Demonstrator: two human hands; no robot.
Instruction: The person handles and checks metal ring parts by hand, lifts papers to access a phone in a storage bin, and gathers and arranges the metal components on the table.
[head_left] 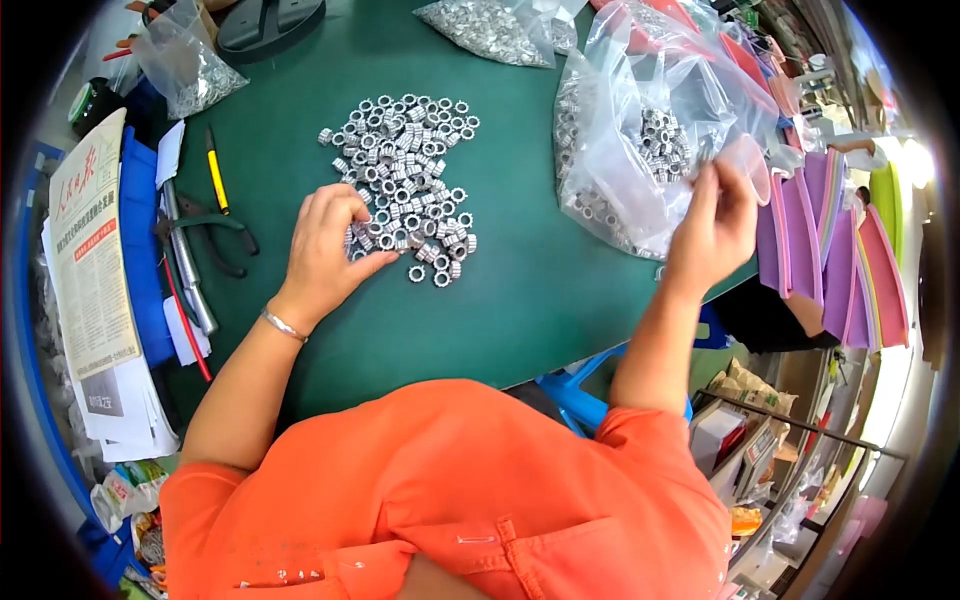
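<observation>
A loose heap of small silver ring-shaped metal parts (405,170) with notched edges lies on the green tabletop. My left hand (325,240) rests at the heap's lower left edge, thumb and fingers apart around a few of the rings. On the right stands a clear plastic bag (610,130), its mouth spread, with many similar rings inside. My right hand (715,220) is over the bag's right side, its thumb and fingers pinched together. What lies between those fingertips is blurred, and I cannot make it out.
Left of the heap lie a yellow-and-black pen-like tool (216,175), pliers (225,230) and a newspaper (90,240) by a blue bin (145,250). More bags of metal parts (490,30) sit at the back. Purple and pink foam-like pieces (830,240) stand at the right.
</observation>
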